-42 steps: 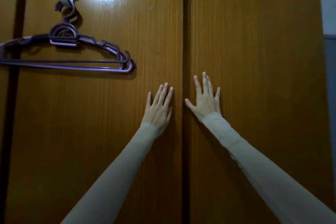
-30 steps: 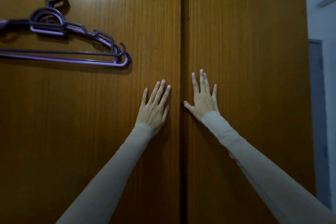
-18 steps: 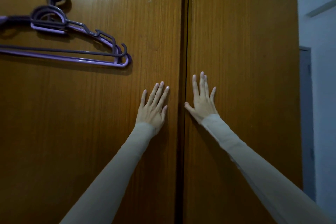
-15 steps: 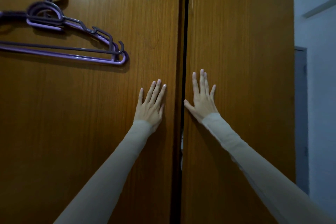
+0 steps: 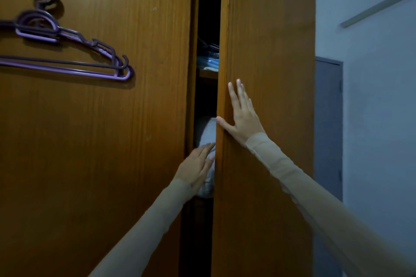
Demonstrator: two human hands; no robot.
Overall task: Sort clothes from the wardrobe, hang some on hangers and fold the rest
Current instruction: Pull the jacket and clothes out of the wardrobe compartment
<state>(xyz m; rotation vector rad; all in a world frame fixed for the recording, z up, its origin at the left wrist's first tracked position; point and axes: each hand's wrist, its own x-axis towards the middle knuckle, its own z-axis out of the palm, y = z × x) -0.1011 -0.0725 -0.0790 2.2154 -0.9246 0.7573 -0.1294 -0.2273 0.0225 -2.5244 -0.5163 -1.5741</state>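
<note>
Doors had parted since half a second earlier: right hand (image 5: pixel 244 119) pressed flat, fingers straight, on right door (image 5: pixel 270 51), left hand (image 5: pixel 196 167) open at the gap, exposing folded clothes (image 5: pixel 208 60) on a shelf, purple hangers (image 5: pixel 67 60) on left door, so sorting could begin.

Glossy, grained wood is being shown by the wardrobe doors (image 5: pixel 135 130); smooth purple plastic by the hangers (image 5: pixel 67 67); matt, thin cloth by the sleeves (image 5: pixel 304 189).
</note>
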